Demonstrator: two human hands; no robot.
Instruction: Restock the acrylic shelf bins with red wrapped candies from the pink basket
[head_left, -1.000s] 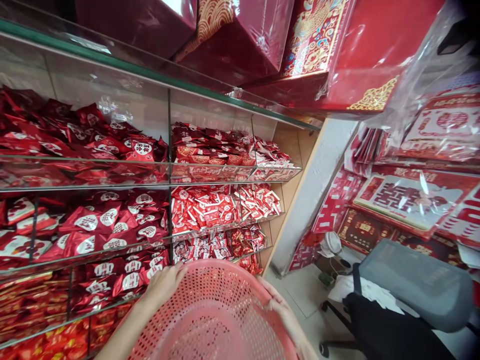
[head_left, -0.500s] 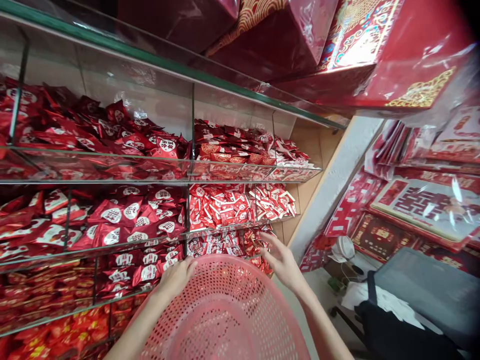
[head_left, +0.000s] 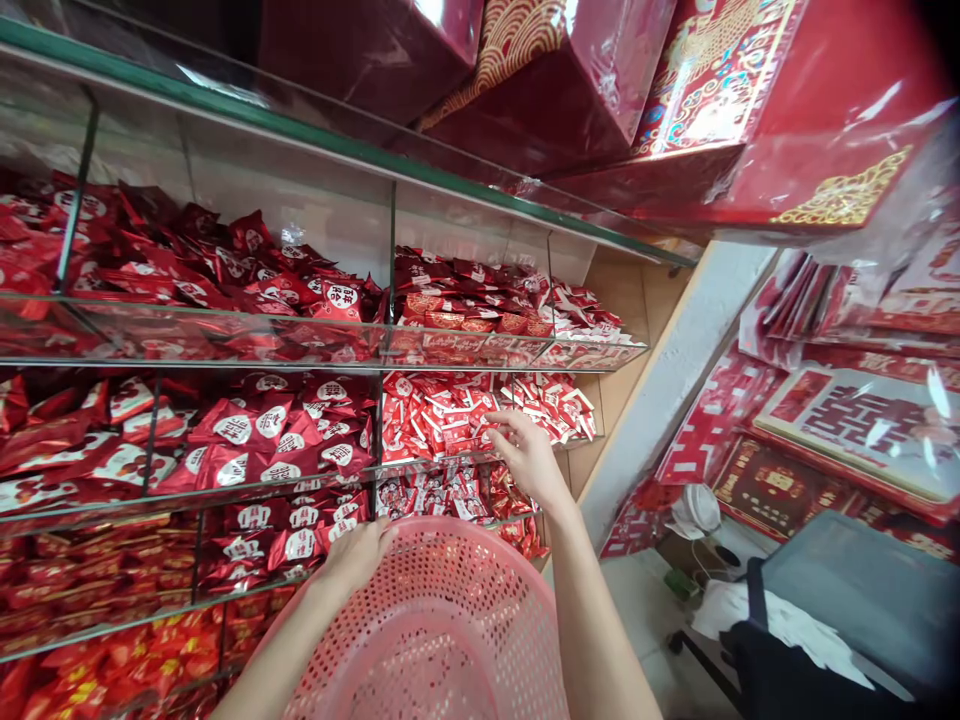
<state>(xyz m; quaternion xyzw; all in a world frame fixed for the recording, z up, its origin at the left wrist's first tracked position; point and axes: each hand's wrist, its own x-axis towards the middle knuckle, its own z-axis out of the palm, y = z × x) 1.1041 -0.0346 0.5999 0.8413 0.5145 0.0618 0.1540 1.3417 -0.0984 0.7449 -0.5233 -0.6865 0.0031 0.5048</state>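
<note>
From afar, I gripped the pink basket [head_left: 442, 590] with my left hand [head_left: 360, 553], needing it steady while my loosely spread right hand [head_left: 526, 462] hung near the small packets [head_left: 431, 415].

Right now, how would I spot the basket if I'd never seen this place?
Find the glass shelves filled with red packets. In front of them, low in the view, the left hand holds a round basket. Unlike the shiny packets behind it, it is pink and full of small holes.
</note>
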